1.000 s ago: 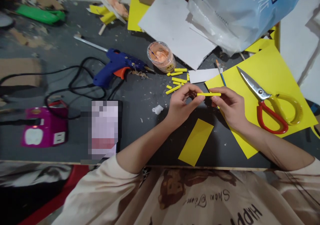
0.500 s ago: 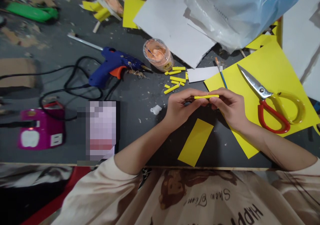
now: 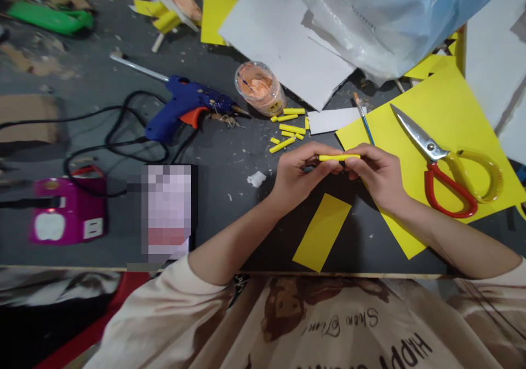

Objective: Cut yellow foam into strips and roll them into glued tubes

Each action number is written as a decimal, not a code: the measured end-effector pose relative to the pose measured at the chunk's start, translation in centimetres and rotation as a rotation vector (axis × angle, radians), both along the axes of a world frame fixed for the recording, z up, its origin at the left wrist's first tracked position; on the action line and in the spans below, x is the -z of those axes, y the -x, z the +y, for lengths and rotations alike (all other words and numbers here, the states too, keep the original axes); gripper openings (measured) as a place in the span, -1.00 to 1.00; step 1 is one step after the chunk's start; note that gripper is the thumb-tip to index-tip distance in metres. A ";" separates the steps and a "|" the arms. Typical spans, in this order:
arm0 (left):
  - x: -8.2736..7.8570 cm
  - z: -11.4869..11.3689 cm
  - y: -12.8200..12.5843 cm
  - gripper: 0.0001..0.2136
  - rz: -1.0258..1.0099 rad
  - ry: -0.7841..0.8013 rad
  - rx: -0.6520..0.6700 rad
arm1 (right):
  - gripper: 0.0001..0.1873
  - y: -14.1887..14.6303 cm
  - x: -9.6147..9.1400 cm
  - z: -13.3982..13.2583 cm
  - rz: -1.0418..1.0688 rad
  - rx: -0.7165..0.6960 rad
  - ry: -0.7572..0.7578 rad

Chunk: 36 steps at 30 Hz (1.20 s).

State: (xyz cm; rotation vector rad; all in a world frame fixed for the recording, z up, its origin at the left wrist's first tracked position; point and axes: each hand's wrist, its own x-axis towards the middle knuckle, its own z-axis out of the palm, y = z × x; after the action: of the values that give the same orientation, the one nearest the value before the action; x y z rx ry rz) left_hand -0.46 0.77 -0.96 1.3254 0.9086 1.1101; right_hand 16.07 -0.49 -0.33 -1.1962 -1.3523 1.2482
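Between the fingertips of both hands lies a thin roll of yellow paper [image 3: 339, 157], held level above the dark table. My left hand [image 3: 298, 174] pinches its left end, and my right hand [image 3: 378, 172] pinches its right end. A flat yellow paper strip [image 3: 322, 233] rests on the table just below the hands. Several short yellow paper rolls [image 3: 291, 130] lie beyond my left hand. Under my right forearm spreads a large yellow sheet [image 3: 452, 122], with scissors [image 3: 431, 149] and a paintbrush [image 3: 364, 118] on it.
A blue glue gun [image 3: 184, 103] with its black cord lies at left, near a purple power socket [image 3: 68, 210] and a blurred-out phone [image 3: 168, 210]. An open tub of peach paste [image 3: 261, 88] stands beyond the rolls. White board [image 3: 283, 35] and a plastic bag [image 3: 394, 24] are behind.
Both hands stay in nearly the same place, still pinching the yellow paper roll. The view has shifted very slightly; nothing else has visibly moved.
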 end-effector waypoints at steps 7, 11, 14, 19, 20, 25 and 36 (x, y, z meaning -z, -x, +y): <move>-0.1 0.0 0.0 -0.81 0.019 0.029 0.001 | -0.84 0.0 0.0 0.0 0.006 0.011 0.006; 0.0 0.0 0.0 -0.75 -0.004 0.077 -0.034 | -0.82 -0.1 0.5 0.0 0.027 0.049 0.022; 0.0 0.0 0.0 -0.76 -0.011 0.075 -0.033 | -0.83 -0.2 0.7 0.0 0.035 0.050 0.026; 0.0 0.1 0.0 -0.84 -0.020 0.021 -0.030 | -0.84 -0.1 0.3 0.0 0.043 0.028 0.025; 0.0 0.1 0.0 -0.85 -0.026 0.015 -0.029 | -0.85 -0.1 0.2 0.0 0.049 0.024 0.023; -0.1 0.2 0.0 -0.79 -0.024 0.057 -0.030 | -0.92 -0.1 0.2 0.0 0.064 0.005 -0.003; -0.2 0.5 -0.5 -0.73 -0.128 0.220 -0.136 | -0.82 -0.1 0.8 0.1 0.177 0.082 0.071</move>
State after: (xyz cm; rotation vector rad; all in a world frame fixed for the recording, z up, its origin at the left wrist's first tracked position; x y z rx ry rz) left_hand 0.03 1.31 -0.78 1.0140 1.0064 1.1495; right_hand 16.16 -0.43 -1.12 -1.1491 -1.1272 1.3204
